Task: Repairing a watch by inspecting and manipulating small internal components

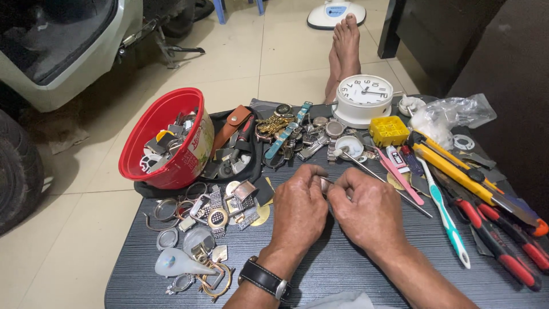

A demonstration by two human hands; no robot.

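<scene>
Both sets of fingertips are pinching a small metal watch part (pixel 326 184) between them, the left hand (pixel 298 213) and right hand (pixel 369 210) meeting above the dark table (pixel 343 269). Keeping wrists braced low is steadying the grip, judging by the loose watch cases (pixel 211 214) and tweezers (pixel 389 183) crowding nearby.

held piece (pixel 326 184): small metal part, mostly hidden between the fingertips of left hand (pixel 298 213) and right hand (pixel 369 212); kind unclear
red bowl (pixel 163 140): contents jumbled, too small to tell apart
red-handled pliers (pixel 503 243): handles cut off by right edge
tyre (pixel 17 171): cut off at left edge
</scene>
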